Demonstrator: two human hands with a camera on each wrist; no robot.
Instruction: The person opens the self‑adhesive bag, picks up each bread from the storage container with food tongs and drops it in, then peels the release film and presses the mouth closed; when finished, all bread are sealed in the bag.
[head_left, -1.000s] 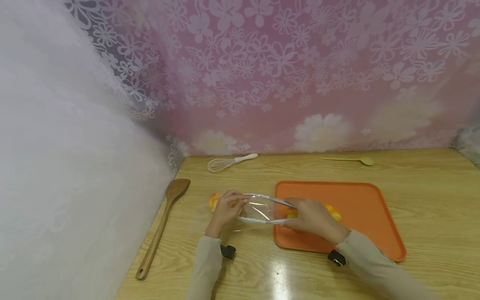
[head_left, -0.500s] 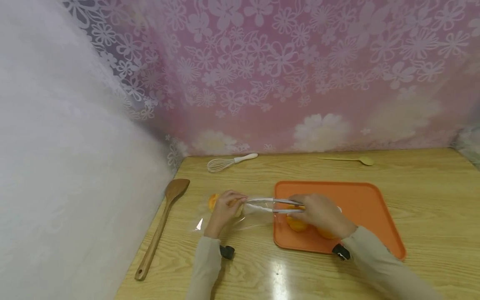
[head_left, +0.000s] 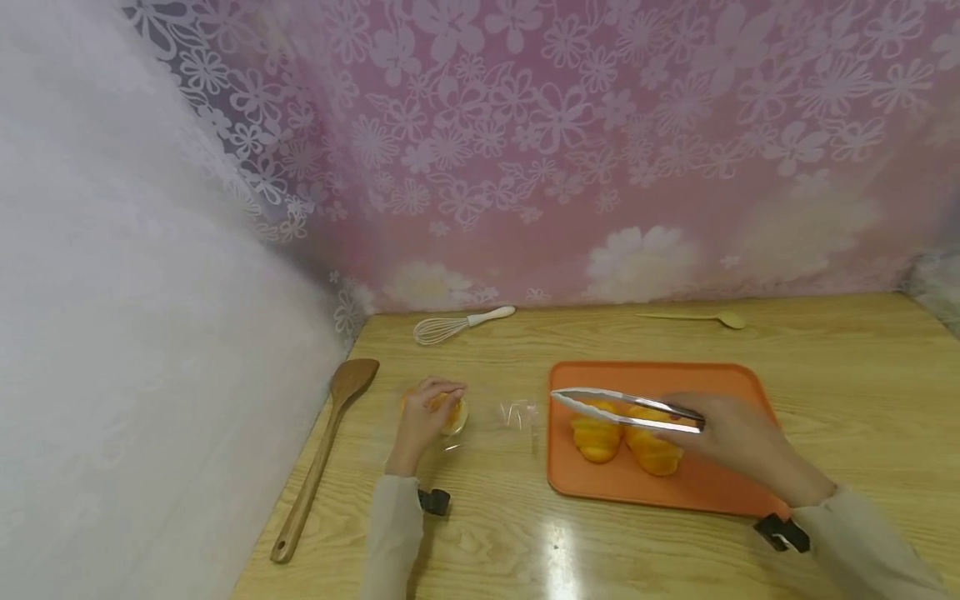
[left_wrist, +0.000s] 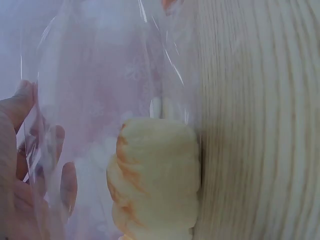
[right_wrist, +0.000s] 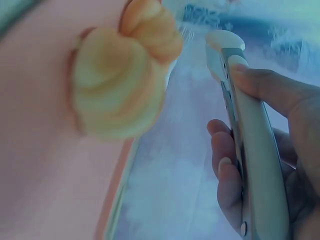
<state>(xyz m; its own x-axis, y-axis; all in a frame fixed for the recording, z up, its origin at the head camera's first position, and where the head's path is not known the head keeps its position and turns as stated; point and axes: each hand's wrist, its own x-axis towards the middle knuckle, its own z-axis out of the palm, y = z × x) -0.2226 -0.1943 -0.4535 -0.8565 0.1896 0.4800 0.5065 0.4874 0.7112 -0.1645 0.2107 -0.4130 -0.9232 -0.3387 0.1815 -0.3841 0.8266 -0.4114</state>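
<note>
My left hand point(head_left: 423, 421) pinches the upper side of a clear plastic bag point(head_left: 517, 415) lying on the table. A bread roll point(left_wrist: 157, 180) shows through the film in the left wrist view, close beside the fingers; the left hand partly covers it in the head view. My right hand point(head_left: 738, 442) grips metal tongs point(head_left: 626, 408) with white tips, held over the orange tray point(head_left: 712, 383). Nothing is between the tong tips. Beneath the tongs, two golden bread rolls point(head_left: 597, 440) sit side by side on the tray, also visible as rolls point(right_wrist: 117, 85) in the right wrist view.
A wooden spatula point(head_left: 322, 458) lies along the left table edge by the pale wall. Near the back edge are a white whisk point(head_left: 465, 323) and a yellowish spoon point(head_left: 727, 320). A pink floral backdrop point(head_left: 562, 150) rises behind the table.
The tongs, which were spread in the bag's mouth, have come out and moved right over the tray with my right hand. The bag's mouth has sunk down. My left hand has shifted left.
</note>
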